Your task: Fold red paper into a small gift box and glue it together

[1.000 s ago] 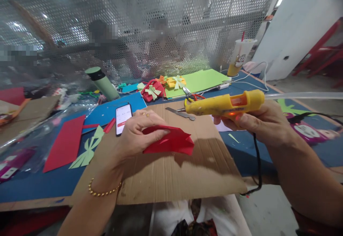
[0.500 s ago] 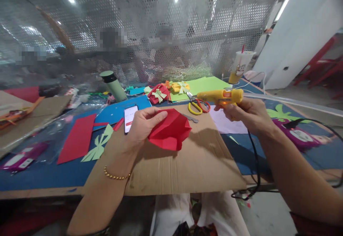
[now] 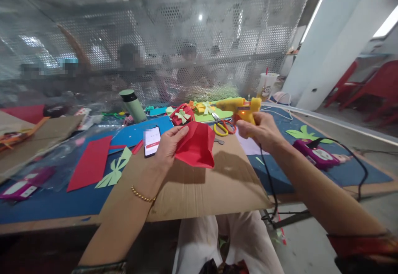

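Presently, both hands are occupied: paper in the left, glue gun in the right.
Left hand (image 3: 170, 144) is closed to a pinch, thumb uppermost, on the near-left edge of the folded red paper (image 3: 196, 146); its fingers are partly hidden behind the sheet. Paper is held up over the cardboard (image 3: 186, 205), casting a shadow on it. Right hand (image 3: 260, 129) is wrapped around the handle of the yellow glue gun (image 3: 239, 105), nozzle directed leftward and apart from the paper, orange light lit; cord (image 3: 269, 174) hangs from the handle. Phone (image 3: 151, 145) lies just beside the left hand; scissors (image 3: 221, 124) lie beyond the paper, below the gun in view.
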Motion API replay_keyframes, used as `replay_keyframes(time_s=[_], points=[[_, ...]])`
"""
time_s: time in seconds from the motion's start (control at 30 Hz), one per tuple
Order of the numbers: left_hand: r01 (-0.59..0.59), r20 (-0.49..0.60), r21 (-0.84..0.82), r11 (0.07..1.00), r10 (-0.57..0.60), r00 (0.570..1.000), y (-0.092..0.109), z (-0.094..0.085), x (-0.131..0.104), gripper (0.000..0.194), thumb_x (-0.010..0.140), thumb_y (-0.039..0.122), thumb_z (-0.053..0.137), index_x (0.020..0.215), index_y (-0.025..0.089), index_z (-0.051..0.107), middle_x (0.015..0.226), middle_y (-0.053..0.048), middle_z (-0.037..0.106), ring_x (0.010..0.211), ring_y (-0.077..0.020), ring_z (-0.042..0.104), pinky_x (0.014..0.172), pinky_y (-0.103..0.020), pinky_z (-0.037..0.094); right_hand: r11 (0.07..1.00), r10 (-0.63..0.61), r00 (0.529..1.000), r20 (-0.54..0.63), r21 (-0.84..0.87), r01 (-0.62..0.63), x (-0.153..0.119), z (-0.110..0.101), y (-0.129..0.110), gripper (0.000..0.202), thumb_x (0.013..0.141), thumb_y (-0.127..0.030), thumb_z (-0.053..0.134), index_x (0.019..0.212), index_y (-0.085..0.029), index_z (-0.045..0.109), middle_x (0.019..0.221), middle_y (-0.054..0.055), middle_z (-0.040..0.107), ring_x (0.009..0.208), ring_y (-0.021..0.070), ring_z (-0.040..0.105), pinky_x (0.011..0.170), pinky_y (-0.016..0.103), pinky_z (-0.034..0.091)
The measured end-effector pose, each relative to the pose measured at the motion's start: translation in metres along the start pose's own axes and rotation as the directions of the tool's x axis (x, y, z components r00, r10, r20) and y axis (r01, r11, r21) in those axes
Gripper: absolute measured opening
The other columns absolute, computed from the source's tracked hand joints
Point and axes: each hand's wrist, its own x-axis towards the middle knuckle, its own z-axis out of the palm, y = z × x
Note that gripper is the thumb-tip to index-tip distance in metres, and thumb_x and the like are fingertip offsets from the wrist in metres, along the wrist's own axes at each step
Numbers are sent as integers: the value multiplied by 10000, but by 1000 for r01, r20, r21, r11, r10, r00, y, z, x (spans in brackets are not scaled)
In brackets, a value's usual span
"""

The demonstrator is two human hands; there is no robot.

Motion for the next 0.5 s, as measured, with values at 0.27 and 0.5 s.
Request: replay_keyframes(time_s=[0.27,0.5], points=[[-69,19,0,998,69,997,-6,7,-13,459,606,378,994,915,188,713,810,12,803,674,-149,758,677,-254,631,971,92,989,118,210,-116,-2,44,11,506,542,-432,951,862,-177,653,742,-30,596,628,100,494,557,257,382],[-73,119,87,994,63,991,-8,16,-24,485,605,408,989,933,188,708,864,-12,796,724,-181,757,700,-300,646,947,208,977,49,241,-213,-12,49,14,539,492,-413,946,872,-171,650,714,-52,565,599,83,442,538,248,338]])
